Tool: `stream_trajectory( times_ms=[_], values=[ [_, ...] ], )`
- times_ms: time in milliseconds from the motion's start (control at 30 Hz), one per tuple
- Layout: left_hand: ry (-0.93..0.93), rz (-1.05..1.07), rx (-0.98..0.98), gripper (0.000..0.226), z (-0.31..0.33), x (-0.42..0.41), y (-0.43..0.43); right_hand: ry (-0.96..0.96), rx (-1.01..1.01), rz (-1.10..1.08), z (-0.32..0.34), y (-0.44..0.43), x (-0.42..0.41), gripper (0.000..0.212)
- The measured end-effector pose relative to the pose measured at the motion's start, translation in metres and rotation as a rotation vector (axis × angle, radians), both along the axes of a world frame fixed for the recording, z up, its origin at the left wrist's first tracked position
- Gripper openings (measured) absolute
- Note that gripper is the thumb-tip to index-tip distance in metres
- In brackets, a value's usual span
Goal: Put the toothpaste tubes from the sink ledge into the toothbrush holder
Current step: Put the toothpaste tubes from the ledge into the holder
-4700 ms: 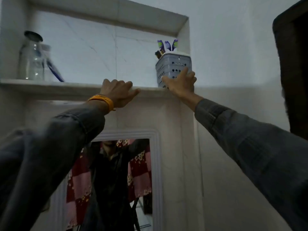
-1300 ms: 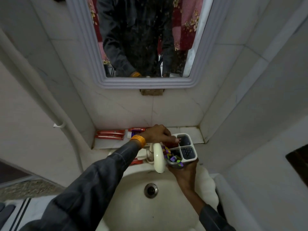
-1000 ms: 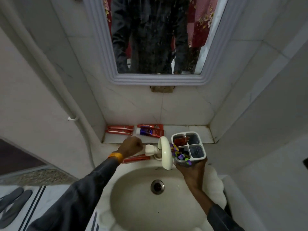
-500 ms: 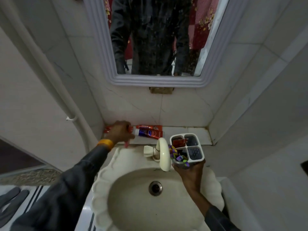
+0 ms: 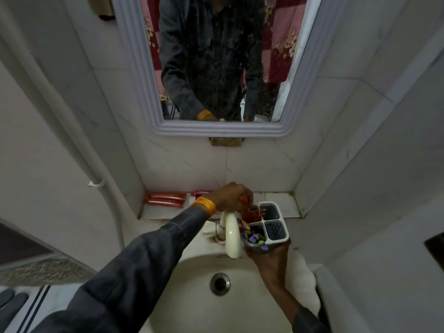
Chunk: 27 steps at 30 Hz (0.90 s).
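Far left, 9 o'clock: white pipe (image 5: 72, 131) runs down the wall, clipped at mid height.

Ledge (image 5: 278, 200) at back of sink, 12 o'clock from the drain (image 5: 219, 284). Two red toothpaste tubes (image 5: 165, 199) lie flat on its left end, side by side, long axis left-right. Just right of them, another tube (image 5: 200, 193) with a blue patch, mostly hidden behind the left wrist.

Left hand (image 5: 231, 197): arm in a dark sleeve comes in from 7 o'clock, orange bangle (image 5: 205, 206) on the wrist. Hand is over the tap, palm down, fingers curled and bunched downward at the holder's back-left compartment. Fingertips are pinched on a red toothpaste tube (image 5: 251, 213) that stands in that compartment. Only the tube's upper end shows, so depth of insertion can't be read.

Tap (image 5: 231, 233): cream spout, pointing toward 6 o'clock over the basin (image 5: 182, 296), directly left of the holder and touching or nearly touching it.

Toothbrush holder (image 5: 276, 218): white, four compartments, held above the basin's right rim. Front-left compartment has toothbrushes (image 5: 252, 236) with purple/green/yellow handles leaning out to the left. Back-right and front-right compartments look dark and perforated; no contents are discernible.

Right hand (image 5: 269, 258): forearm comes up from 5 o'clock. Hand is under the holder's near side, fingers wrapped up around its front wall, closed grip carrying the holder roughly level, tipped slightly toward the camera.

Mirror (image 5: 216, 58) at 12 o'clock reflects a person's dark shirt and both forearms.
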State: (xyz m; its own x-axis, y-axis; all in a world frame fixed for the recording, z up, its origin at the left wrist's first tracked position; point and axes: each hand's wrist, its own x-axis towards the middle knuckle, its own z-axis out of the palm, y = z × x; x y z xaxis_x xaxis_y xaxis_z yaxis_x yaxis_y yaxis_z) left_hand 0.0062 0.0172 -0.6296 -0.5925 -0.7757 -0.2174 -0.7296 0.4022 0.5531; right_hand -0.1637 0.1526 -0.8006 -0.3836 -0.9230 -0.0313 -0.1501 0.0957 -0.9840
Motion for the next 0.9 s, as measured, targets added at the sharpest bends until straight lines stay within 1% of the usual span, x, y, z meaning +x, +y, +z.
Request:
stream_trajectory(
  times_ms=[100, 200, 333, 400, 467, 533, 600, 667, 767, 800, 867, 900],
  values=[
    [-0.112, -0.011, -0.059, 0.024, -0.009, -0.01, -0.002, -0.016, -0.004, -0.002, 0.003, 0.0, 0.002, 0.113],
    [-0.124, -0.017, -0.108, 0.018, -0.007, -0.019, -0.003, 0.015, 0.008, 0.005, 0.001, 0.0, 0.0, 0.115],
    [-0.05, -0.007, -0.047, 0.014, -0.011, -0.01, -0.005, 0.057, 0.021, 0.004, -0.003, -0.001, -0.004, 0.115],
    [0.053, 0.096, 0.008, 0.012, -0.021, 0.009, -0.008, 0.059, 0.021, 0.016, -0.005, -0.001, -0.005, 0.115],
    [0.076, 0.233, -0.032, 0.014, -0.037, 0.036, -0.011, 0.021, 0.014, 0.017, -0.007, -0.001, -0.004, 0.114],
    [0.004, 0.365, -0.122, 0.016, -0.061, 0.067, -0.012, -0.018, -0.007, 0.024, -0.005, 0.0, -0.001, 0.115],
    [-0.114, 0.434, -0.135, 0.025, -0.081, 0.09, -0.009, -0.033, -0.02, 0.036, -0.006, 0.0, -0.001, 0.116],
    [-0.204, 0.425, -0.117, 0.04, -0.095, 0.097, -0.008, -0.022, -0.018, 0.041, -0.009, -0.001, -0.003, 0.118],
    [-0.337, 0.354, -0.131, 0.047, -0.097, 0.086, -0.012, 0.021, -0.023, 0.031, -0.009, 0.0, -0.004, 0.118],
    [-0.358, 0.324, -0.126, 0.05, -0.097, 0.081, -0.014, 0.024, -0.029, 0.031, -0.008, 0.0, -0.003, 0.117],
    [-0.35, 0.308, -0.057, 0.058, -0.1, 0.072, -0.016, 0.004, -0.04, 0.03, -0.008, 0.0, -0.003, 0.116],
    [-0.352, 0.315, -0.026, 0.058, -0.101, 0.068, -0.015, 0.006, -0.039, 0.025, -0.008, 0.0, -0.003, 0.115]
  ],
)
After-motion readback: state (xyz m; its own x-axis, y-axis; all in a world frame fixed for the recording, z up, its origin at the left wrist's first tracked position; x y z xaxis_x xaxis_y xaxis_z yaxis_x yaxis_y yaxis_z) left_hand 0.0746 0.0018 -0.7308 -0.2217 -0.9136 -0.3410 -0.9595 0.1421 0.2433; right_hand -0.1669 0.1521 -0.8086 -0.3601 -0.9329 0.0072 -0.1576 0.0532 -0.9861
